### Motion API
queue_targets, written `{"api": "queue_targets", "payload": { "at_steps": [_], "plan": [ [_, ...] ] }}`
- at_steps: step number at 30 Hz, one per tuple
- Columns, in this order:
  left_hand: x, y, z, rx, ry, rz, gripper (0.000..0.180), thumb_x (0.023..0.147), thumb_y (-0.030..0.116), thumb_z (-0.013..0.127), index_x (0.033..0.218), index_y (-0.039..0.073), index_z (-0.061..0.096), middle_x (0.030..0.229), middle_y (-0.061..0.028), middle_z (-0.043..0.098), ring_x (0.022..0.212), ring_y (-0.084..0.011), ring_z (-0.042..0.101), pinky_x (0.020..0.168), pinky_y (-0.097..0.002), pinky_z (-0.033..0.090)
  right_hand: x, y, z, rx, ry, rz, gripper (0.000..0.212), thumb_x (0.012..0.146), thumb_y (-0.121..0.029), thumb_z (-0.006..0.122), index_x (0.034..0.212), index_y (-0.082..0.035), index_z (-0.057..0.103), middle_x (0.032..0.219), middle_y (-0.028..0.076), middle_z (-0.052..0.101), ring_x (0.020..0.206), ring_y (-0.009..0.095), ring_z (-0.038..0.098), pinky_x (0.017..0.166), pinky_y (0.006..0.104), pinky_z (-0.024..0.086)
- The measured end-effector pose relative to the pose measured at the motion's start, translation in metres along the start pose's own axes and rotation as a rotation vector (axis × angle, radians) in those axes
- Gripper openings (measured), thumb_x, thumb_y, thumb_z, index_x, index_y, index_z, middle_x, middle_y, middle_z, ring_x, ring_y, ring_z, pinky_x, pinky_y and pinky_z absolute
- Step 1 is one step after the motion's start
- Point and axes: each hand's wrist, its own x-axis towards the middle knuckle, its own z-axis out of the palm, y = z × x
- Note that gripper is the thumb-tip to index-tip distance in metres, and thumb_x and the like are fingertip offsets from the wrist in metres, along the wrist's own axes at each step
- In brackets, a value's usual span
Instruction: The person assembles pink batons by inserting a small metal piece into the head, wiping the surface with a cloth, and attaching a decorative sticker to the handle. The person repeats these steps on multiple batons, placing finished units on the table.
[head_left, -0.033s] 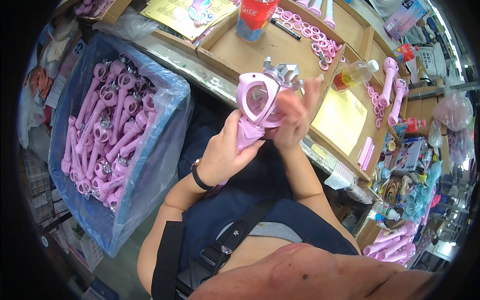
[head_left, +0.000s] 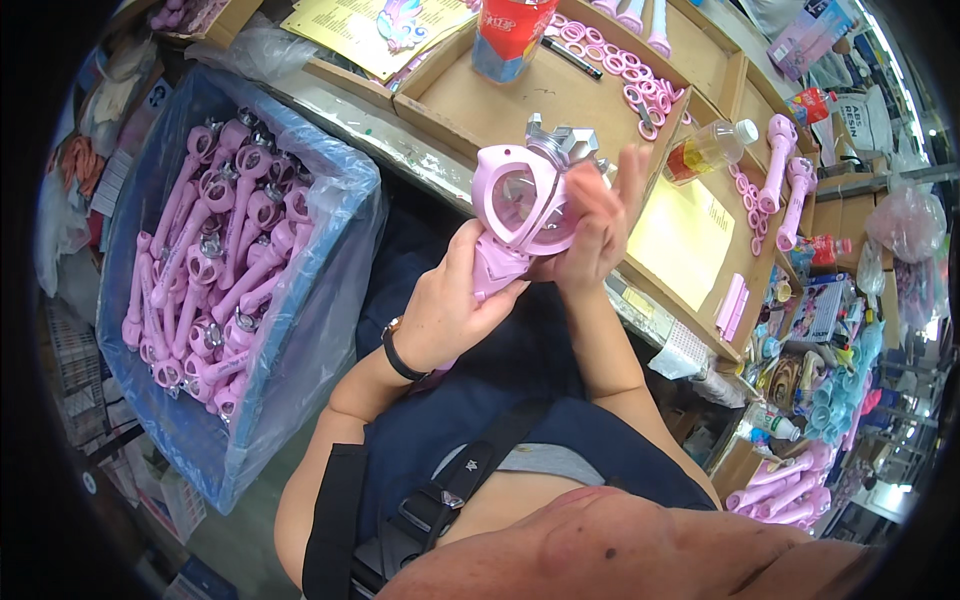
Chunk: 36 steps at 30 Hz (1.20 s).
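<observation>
My left hand (head_left: 438, 315) is wrapped round the handle of a pink toy wand (head_left: 500, 262), held upright in front of my body. The wand's head has clear rounded windows in pink frames, and a shiny silver crown (head_left: 567, 146) tops it. Beside the head's right side is my right hand (head_left: 598, 225), its fingers stretched upward and partly blurred. Whether its lower part touches the wand cannot be made out. To the left, a blue plastic-lined bin (head_left: 335, 200) holds many similar pink wands (head_left: 205, 270).
Cardboard trays (head_left: 455, 115) on the bench hold pink rings (head_left: 630, 70), a black pen (head_left: 572, 58) and a red cup (head_left: 510, 40). A drink bottle (head_left: 710, 150) stands near a yellow sheet (head_left: 685, 240). Pink handles (head_left: 775, 165) lie to the right.
My right hand's fingers have shifted slightly to the right and up, away from the wand's head. The left hand and wand stay in place.
</observation>
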Motion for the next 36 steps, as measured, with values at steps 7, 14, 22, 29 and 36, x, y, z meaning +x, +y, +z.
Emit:
{"api": "queue_targets", "payload": {
  "at_steps": [7, 14, 22, 29, 36],
  "plan": [
    [0.004, -0.020, -0.003, -0.697, -0.325, -0.301, 0.064, 0.081, 0.020, 0.069, 0.129, -0.001, 0.032, 0.095, -0.0170, 0.059, 0.067, -0.0239, 0.064, 0.058, -0.0329, 0.052, 0.004, 0.003, 0.002, 0.447, 0.072, 0.144, 0.051, 0.097, -0.038, 0.035, 0.094, -0.001, 0.069, 0.141, 0.018, 0.040, 0.139, 0.037, 0.021, 0.110, 0.0487, 0.014],
    [0.010, -0.051, 0.011, -1.529, -0.587, -0.411, 0.056, 0.084, 0.037, 0.063, 0.113, -0.004, 0.041, 0.082, -0.0184, 0.055, 0.044, -0.0186, 0.056, 0.037, -0.0266, 0.048, -0.020, 0.006, 0.010, 0.238, 0.086, 0.166, 0.055, 0.097, -0.048, 0.034, 0.112, -0.002, 0.058, 0.137, 0.016, 0.039, 0.130, 0.029, 0.036, 0.105, 0.0424, 0.030],
    [0.020, -0.048, 0.006, -1.340, -0.544, -0.381, 0.056, 0.085, 0.041, 0.062, 0.116, -0.002, 0.046, 0.087, -0.0174, 0.063, 0.053, -0.0188, 0.062, 0.047, -0.0249, 0.052, -0.020, 0.007, 0.004, 0.030, -0.035, -0.108, 0.074, 0.075, -0.053, 0.069, 0.120, 0.002, 0.050, 0.132, 0.024, 0.043, 0.130, 0.039, 0.032, 0.105, 0.0486, 0.027],
    [0.027, -0.028, -0.002, -1.036, -0.506, -0.456, 0.061, 0.079, 0.042, 0.068, 0.117, 0.000, 0.045, 0.087, -0.0151, 0.063, 0.055, -0.0187, 0.062, 0.047, -0.0260, 0.051, -0.018, 0.013, -0.012, -0.140, -0.067, -0.365, 0.040, 0.083, -0.037, 0.062, 0.111, -0.009, 0.061, 0.131, 0.015, 0.048, 0.129, 0.045, 0.033, 0.105, 0.0530, 0.027],
    [0.025, -0.031, -0.004, -1.117, -0.538, -0.427, 0.052, 0.086, 0.027, 0.064, 0.125, 0.001, 0.040, 0.096, -0.0154, 0.063, 0.061, -0.0157, 0.064, 0.051, -0.0248, 0.053, -0.037, 0.016, -0.014, -0.300, -0.070, -0.561, 0.023, 0.084, -0.036, 0.059, 0.103, -0.025, 0.067, 0.132, 0.003, 0.047, 0.130, 0.038, 0.034, 0.105, 0.0540, 0.024]
  ]
}}
